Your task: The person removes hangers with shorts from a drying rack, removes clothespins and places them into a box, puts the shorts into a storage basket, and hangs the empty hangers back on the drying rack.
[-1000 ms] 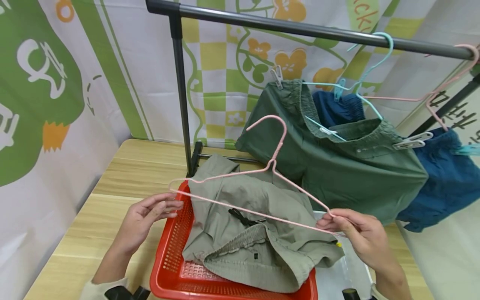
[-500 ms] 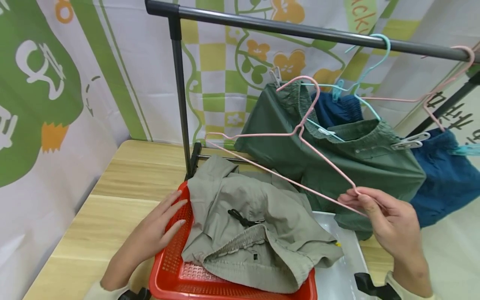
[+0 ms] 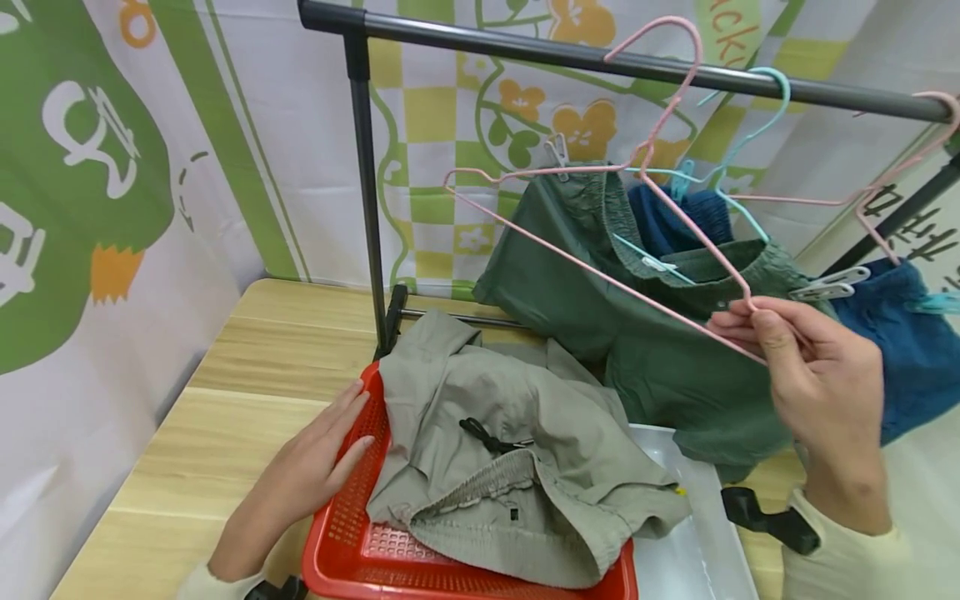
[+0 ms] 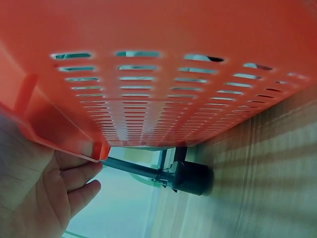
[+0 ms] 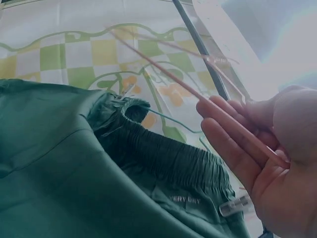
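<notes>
Red plastic fills my near view: the basket [image 3: 352, 533] sits on the wooden counter [image 3: 225, 400], and my left hand [image 3: 307, 475] lies flat on its left rim, fingers [image 3: 351, 417] straight and together, holding nothing. The left wrist view shows the basket's slotted wall [image 4: 148, 84] above my palm. Crumpled khaki shorts [image 3: 510, 467] fill the basket, with a black cord on top. A clear tray [image 3: 697, 533] lies just right of the basket.

My right hand [image 3: 817, 383] is raised to the right, thumb and fingers [image 3: 731, 325] pinching one corner of a pink wire hanger [image 3: 600, 179]. The hanger slants up and left from my grip, its hook [image 3: 675, 42] crossing in front of the dark rail [image 3: 570, 54]. The right wrist view shows the pink wire [image 5: 198, 94] lying across my curled fingers.

Beyond, green shorts [image 3: 660, 333] hang clipped to a blue hanger [image 3: 738, 142] on the rail, with blue shorts [image 3: 907, 350] on another pink hanger [image 3: 892, 175] at the right. A green and white printed curtain [image 3: 150, 167] hangs behind.
</notes>
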Demonstrator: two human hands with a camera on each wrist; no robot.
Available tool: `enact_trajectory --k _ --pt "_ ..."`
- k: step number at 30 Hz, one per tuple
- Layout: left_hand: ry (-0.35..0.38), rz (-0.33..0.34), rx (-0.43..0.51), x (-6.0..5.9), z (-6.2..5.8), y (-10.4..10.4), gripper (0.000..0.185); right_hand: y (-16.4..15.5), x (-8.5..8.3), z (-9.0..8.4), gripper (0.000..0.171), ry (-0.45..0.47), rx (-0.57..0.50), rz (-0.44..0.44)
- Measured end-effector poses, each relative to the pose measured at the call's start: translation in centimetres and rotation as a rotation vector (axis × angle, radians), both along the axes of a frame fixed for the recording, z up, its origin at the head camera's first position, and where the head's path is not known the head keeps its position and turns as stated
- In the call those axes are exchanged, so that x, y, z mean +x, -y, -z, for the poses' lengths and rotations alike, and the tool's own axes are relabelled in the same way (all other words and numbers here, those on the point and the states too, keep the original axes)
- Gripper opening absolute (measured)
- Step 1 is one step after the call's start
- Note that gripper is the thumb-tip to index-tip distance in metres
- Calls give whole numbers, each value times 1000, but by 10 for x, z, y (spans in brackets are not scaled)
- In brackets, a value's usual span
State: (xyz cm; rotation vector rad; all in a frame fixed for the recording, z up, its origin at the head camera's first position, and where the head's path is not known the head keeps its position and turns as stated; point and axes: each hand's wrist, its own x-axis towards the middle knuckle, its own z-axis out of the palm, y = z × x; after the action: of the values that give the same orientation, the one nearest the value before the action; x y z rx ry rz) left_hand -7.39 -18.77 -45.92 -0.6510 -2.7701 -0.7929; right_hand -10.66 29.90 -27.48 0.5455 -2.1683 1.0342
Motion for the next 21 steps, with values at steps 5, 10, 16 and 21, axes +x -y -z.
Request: enact_trajectory --k 5,10,16,21 --pt "17 -17 26 -1 1 -1 59 5 -14 -6 21 -22 -23 -15" --pt "16 -28 32 -3 1 -1 57 9 -20 -7 20 5 -52 -52" --pt "40 -47 36 -1 4 -1 56 11 -22 -5 21 42 -26 -59" --pt "27 -53 44 1 6 0 55 12 -24 -1 21 61 25 -55"
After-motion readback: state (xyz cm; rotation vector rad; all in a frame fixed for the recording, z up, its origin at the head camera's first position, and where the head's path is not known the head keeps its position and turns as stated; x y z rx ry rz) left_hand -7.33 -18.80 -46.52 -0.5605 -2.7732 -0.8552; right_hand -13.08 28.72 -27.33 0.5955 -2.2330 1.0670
